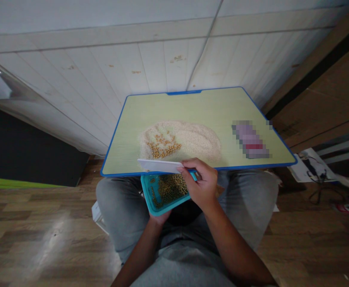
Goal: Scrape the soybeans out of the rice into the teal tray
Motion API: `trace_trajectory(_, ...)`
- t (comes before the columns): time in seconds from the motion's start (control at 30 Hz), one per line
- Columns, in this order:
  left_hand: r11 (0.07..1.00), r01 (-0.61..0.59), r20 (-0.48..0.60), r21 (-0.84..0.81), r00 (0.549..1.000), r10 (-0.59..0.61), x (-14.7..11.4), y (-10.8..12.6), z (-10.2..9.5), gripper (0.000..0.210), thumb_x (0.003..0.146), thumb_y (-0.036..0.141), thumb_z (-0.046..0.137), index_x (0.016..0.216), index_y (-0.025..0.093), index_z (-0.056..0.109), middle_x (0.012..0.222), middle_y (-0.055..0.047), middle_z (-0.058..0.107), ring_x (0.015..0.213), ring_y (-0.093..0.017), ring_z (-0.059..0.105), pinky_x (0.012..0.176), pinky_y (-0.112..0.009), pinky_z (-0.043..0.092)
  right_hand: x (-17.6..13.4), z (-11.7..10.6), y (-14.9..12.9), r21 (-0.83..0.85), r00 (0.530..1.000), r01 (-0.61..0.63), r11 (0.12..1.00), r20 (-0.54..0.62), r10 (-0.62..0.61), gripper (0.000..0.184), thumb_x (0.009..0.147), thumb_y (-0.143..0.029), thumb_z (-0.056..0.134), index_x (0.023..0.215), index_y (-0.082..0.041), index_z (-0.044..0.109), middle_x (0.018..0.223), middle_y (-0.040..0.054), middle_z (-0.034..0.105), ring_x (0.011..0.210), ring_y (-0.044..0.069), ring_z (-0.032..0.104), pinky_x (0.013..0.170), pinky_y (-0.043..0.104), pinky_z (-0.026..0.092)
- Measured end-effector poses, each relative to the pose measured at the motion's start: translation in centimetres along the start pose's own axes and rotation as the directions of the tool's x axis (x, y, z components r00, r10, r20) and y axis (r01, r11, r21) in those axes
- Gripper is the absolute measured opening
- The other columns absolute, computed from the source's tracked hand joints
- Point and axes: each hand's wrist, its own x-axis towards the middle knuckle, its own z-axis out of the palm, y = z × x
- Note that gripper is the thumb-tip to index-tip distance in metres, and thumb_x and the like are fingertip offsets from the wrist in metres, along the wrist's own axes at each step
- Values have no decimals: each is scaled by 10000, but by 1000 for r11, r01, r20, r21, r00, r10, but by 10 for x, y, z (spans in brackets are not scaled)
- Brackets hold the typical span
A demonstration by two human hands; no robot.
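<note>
My right hand pinches one end of a flat white strip, which lies along the table's near edge. Just beyond the strip, a cluster of golden beads rests beside pale, rice-like grains spread on the table. Below the edge, over my lap, a teal plastic tray holds many more beads. My left hand supports this tray from underneath; most of its fingers are hidden. The tray tilts a little and sits right under the table rim.
The small table has a pale yellow top with a blue rim. On its right side lies a blurred-out flat object. A white panelled wall stands behind, with a cable running down it. Cables lie at the right.
</note>
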Motion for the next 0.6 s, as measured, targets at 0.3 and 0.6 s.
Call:
trace_trajectory(0.3,1000,-9,-12,-28,1000,8,0,-1,1,581,1169,478,323,1639,256,585,1535,-51,787,1613,-267,575,1416,-497,396,0,0,-3,20,1000,28,999,-8,-28,133,979,-124,765,923,-244,772,853,3,850,753,156,811,722,260,660)
trace_trajectory(0.6,999,-24,-31,-47,999,22,-5,-2,6,566,1173,477,316,1453,210,730,1555,-40,767,1592,-314,598,1396,-589,416,-1,-3,-3,-57,999,36,998,-19,-37,136,977,-115,761,938,-244,774,832,-9,835,719,147,793,696,252,640)
